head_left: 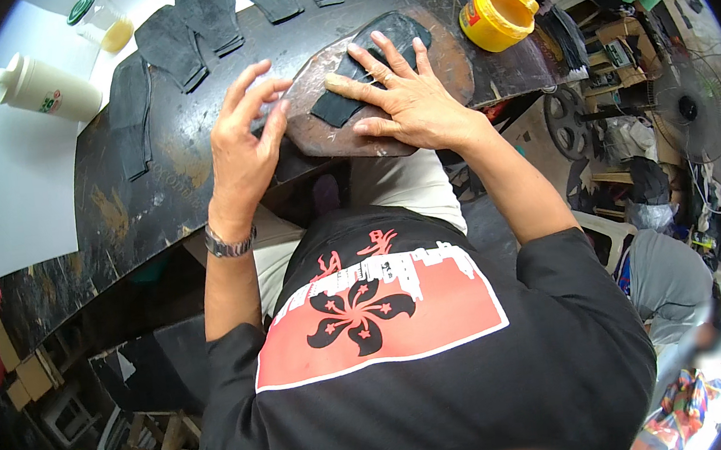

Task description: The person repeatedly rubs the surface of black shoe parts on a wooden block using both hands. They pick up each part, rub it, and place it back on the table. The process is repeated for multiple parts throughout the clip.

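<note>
My right hand [405, 106] lies with spread fingers over a black, leather-like piece [338, 110], which rests on a worn brown board [311, 133] at the table's near edge. Its fingers cover part of the piece; a yellowish residue or covering shows on one fingertip. My left hand [246, 136], with a metal watch on the wrist, is raised just left of the board. Its fingers are loosely bent and apart from the thumb, and I see nothing in them. Similar dark cut pieces [209, 17] lie in a row along the far side of the table.
An opened yellow tub [497, 16] with its lid tilted up stands right of the board. At the far left are a white bottle [47, 89] and a glass jar [100, 24] with a green lid. The dark table [115, 229] is scuffed. A fan [686, 107] stands right.
</note>
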The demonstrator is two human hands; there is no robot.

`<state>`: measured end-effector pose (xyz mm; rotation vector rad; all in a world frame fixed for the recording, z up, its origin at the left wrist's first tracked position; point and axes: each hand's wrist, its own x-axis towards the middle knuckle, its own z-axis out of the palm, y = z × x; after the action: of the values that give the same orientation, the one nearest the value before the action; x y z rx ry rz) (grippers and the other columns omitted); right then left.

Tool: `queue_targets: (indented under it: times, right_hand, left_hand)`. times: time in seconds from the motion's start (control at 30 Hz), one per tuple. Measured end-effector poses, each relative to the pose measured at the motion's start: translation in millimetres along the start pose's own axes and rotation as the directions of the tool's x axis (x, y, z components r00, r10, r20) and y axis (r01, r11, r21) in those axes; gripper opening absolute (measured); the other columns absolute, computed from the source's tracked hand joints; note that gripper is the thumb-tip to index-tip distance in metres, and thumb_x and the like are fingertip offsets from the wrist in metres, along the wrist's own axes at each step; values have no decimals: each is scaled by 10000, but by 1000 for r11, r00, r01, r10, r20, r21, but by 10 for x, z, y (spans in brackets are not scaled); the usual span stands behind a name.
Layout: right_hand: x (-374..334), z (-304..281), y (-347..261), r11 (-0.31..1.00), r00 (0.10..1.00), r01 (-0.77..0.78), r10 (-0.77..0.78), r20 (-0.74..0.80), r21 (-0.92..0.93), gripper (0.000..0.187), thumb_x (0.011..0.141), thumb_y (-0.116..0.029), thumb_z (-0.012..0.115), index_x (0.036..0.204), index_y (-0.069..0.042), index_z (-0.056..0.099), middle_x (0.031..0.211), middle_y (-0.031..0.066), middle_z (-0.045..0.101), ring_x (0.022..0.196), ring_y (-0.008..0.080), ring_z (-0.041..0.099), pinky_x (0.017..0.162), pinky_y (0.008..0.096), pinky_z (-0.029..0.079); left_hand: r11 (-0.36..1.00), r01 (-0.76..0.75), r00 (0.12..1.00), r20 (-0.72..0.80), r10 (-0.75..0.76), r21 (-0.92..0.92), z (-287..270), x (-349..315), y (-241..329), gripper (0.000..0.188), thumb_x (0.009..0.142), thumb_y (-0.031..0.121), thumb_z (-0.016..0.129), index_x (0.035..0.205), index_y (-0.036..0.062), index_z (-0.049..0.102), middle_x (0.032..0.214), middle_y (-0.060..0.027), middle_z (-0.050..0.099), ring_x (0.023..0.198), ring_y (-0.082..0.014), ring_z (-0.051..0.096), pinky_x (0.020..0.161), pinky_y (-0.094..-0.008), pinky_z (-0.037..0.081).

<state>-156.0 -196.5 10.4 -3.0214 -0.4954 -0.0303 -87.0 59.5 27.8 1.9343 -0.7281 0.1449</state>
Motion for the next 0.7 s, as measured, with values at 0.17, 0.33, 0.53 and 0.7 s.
queue_targets:
  times: [0.17,0.33,0.53,0.7]
  right_hand:
    - [-33,77,-184,998,997,50,-48,-68,31,699,942,-732,419,1561,-411,370,1687,102,205,1568,383,37,1156,754,24]
    - [-59,60,-311,1000,999,31,-31,-13,-4,722,931,-745,412,1569,-410,354,1700,81,155,1569,369,8,1167,742,18]
    - [-208,-55,-306,961,999,17,-7,-34,277,576,987,-661,436,1455,-347,555,1641,134,296,1549,384,124,1177,699,54]
    - [-288,-81,230,762,888,-70,341,-307,644,565,1038,-604,380,1282,-221,715,1533,203,467,1484,418,300,1191,626,141]
  left_hand:
    - [996,-89,992,92,86,31,12,193,-114,411,849,-125,493,1104,79,743,1395,-104,601,1166,-238,642,928,-331,529]
    - [974,-193,957,241,161,116,190,308,-190,400,853,-117,483,1074,96,740,1400,-111,582,1249,-318,589,1031,-378,488]
    - [952,-241,939,293,180,187,285,298,-243,312,902,-41,529,1061,117,746,1375,-91,597,1279,-319,554,1066,-402,457]
    - [975,-186,957,248,152,120,271,223,-257,287,864,-26,557,1025,117,746,1313,-118,617,1253,-330,556,1069,-420,446]
